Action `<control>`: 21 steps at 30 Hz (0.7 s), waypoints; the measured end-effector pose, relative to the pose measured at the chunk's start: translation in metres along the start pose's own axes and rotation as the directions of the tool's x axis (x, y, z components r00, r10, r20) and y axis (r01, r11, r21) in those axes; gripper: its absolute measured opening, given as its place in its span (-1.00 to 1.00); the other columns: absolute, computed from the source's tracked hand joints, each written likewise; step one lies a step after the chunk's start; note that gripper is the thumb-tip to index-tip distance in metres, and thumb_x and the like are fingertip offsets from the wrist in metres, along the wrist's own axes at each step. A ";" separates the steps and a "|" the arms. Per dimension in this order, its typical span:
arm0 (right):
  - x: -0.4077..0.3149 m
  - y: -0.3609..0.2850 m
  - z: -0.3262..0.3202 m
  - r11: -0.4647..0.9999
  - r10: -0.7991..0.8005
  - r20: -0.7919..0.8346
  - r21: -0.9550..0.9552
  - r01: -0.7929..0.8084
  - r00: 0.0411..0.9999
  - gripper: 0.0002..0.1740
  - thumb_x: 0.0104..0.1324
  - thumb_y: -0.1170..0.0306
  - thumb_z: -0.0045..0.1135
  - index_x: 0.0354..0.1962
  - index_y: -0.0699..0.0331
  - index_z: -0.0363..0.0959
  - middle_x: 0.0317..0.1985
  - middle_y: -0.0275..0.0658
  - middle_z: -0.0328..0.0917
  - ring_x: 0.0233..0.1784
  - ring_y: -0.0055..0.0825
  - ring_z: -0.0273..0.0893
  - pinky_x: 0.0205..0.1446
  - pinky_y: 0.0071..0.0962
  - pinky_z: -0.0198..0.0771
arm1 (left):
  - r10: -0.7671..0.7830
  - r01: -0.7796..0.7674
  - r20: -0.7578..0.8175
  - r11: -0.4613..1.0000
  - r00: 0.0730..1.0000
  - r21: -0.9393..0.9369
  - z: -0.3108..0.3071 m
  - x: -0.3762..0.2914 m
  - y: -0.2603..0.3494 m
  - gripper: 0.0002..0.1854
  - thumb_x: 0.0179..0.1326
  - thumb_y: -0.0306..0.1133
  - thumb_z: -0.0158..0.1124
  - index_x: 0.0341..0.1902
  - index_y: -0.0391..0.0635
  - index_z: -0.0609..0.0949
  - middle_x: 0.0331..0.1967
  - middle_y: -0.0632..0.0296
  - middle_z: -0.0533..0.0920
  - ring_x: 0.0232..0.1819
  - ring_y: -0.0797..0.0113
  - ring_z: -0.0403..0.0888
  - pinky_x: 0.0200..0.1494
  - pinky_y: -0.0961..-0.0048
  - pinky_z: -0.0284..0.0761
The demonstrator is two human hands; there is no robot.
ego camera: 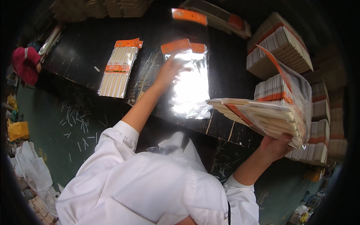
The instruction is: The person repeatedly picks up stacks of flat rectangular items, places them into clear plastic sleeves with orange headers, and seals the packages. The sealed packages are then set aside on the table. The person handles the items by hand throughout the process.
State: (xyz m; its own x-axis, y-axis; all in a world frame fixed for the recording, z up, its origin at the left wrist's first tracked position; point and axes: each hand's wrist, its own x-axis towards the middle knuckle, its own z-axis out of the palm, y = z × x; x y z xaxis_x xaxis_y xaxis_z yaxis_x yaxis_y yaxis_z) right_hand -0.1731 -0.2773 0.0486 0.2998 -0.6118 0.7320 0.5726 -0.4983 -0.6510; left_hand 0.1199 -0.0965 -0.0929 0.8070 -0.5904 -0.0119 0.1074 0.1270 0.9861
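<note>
My right hand (277, 146) grips the near end of a clear-bagged pack of pale sticks (261, 112), which look like chopsticks. An orange paper band crosses the sticks, and the bag's orange header (277, 67) stands up beyond them. Motion blurs my left hand (174, 67) at the top of several flat clear plastic bags (191, 87) with orange headers; whether its fingers pinch one is unclear. Strong glare hides much of the bags' surface. To the left, a filled stick pack (118, 70) with an orange header lies on the black table (81, 56).
Banded stacks of sticks (281, 47) rise at the right, with more stacks (317, 132) below. An orange-headed packet (189, 17) lies at the far side. Paper scraps (81, 121) litter the green floor. Another person's red sleeve (26, 64) shows at far left.
</note>
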 end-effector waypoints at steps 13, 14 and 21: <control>-0.012 0.078 0.086 0.914 0.203 0.442 0.235 -0.331 0.874 -0.70 0.19 0.58 0.40 -0.11 0.37 0.57 -0.13 -0.24 0.66 -0.11 -0.60 0.59 0.03 -0.58 0.48 | 0.703 -0.343 -0.027 0.380 0.710 0.859 -0.003 -0.038 -0.045 -0.58 0.46 -0.25 0.07 0.22 -0.33 0.46 -0.06 0.00 0.61 0.10 0.08 0.54 0.22 0.28 0.37; -0.011 0.083 0.088 0.892 0.269 0.485 0.200 -0.405 0.832 -0.71 0.19 0.59 0.39 -0.11 0.36 0.58 -0.14 -0.24 0.66 -0.12 -0.61 0.59 0.02 -0.59 0.48 | 0.637 -0.420 -0.027 0.539 0.770 0.730 -0.010 -0.045 -0.033 -0.59 0.48 -0.20 0.03 0.14 -0.34 0.51 -0.06 0.00 0.62 0.07 0.08 0.55 0.20 0.30 0.37; -0.034 0.117 0.104 0.834 0.380 0.506 0.174 -0.523 0.775 -0.72 0.17 0.62 0.38 -0.13 0.37 0.61 -0.16 -0.25 0.67 -0.11 -0.61 0.57 0.02 -0.59 0.46 | 0.473 -0.542 0.266 0.744 0.840 0.390 -0.017 -0.063 0.040 -0.53 0.12 -0.19 0.45 0.05 -0.19 0.64 0.00 0.05 0.67 0.06 0.14 0.62 0.14 0.30 0.49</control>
State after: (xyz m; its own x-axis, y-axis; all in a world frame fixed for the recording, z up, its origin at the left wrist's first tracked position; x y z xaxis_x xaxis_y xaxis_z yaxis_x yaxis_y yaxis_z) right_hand -0.0369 -0.2508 -0.0319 0.8356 -0.3525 0.4213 0.4540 0.0115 -0.8909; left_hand 0.0837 -0.0406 -0.0555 0.5740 -0.6483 0.5002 -0.5843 0.1037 0.8049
